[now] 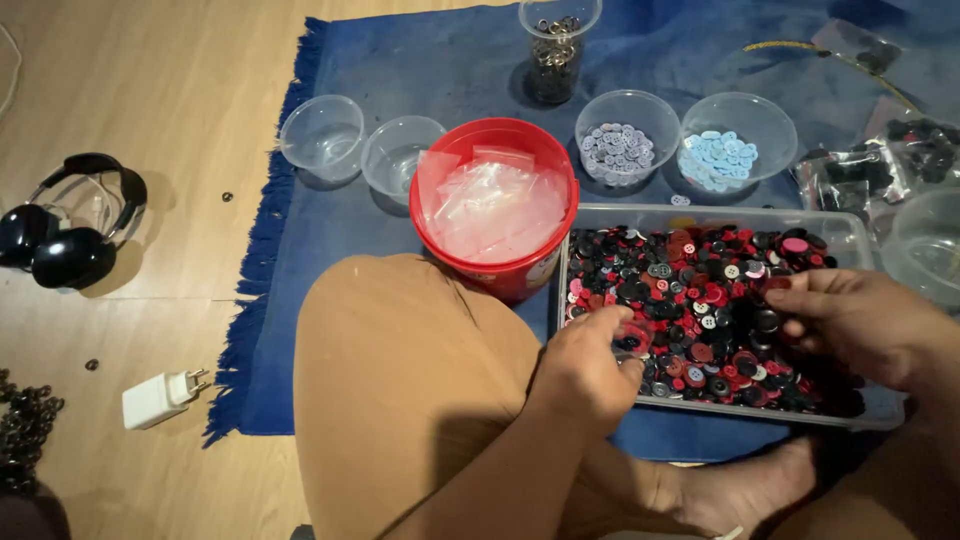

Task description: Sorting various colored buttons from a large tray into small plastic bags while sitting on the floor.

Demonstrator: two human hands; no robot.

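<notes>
A clear rectangular tray [612, 213] on a blue rug holds a heap of red, black, grey and pink buttons [705, 290]. My left hand [585, 365] rests at the tray's near left corner with fingers curled over the buttons; whether it pinches one I cannot tell. My right hand [855, 320] lies on the heap at the right, fingers spread flat among the buttons. A red bucket [495, 275] with small clear plastic bags inside stands just left of the tray, beside my bent knee.
Behind the tray stand clear bowls: one with grey buttons [625, 150], one with light blue buttons [720, 158], two empty ones [322, 135] at left, and a tall cup of metal rings [557, 55]. Black headphones [70, 235] and a white charger plug [160, 397] lie on the wooden floor.
</notes>
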